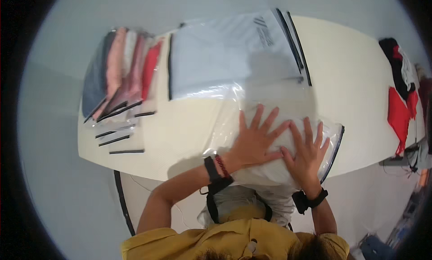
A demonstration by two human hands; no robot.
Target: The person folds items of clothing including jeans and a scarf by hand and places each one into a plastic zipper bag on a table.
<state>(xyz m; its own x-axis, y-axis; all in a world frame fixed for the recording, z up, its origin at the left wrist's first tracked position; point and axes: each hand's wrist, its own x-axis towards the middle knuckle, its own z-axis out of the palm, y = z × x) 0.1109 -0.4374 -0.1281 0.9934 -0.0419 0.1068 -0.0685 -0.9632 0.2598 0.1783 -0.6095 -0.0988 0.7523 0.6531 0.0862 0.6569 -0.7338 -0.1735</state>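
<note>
Both of my hands lie palm down, fingers spread, on a clear plastic zip bag (224, 121) at the table's near edge. Something white, apparently folded cloth (270, 174), shows through the plastic. My left hand (258, 143) presses near the bag's middle, and my right hand (307, 152) rests toward its right end. Their thumbs and index fingers almost meet, and neither hand grips anything. A dark zip strip (334, 153) runs along the bag's right edge. Part of the bag is hidden under my hands and wrists.
Beyond my hands lie large clear bags with dark strips (209, 60). To the left, several bagged garments (114, 67) overlap on the cream table (344, 101). Red cloth (398, 114) and black-and-white cloth (396, 67) lie at the right end. A wall (50, 101) borders the left.
</note>
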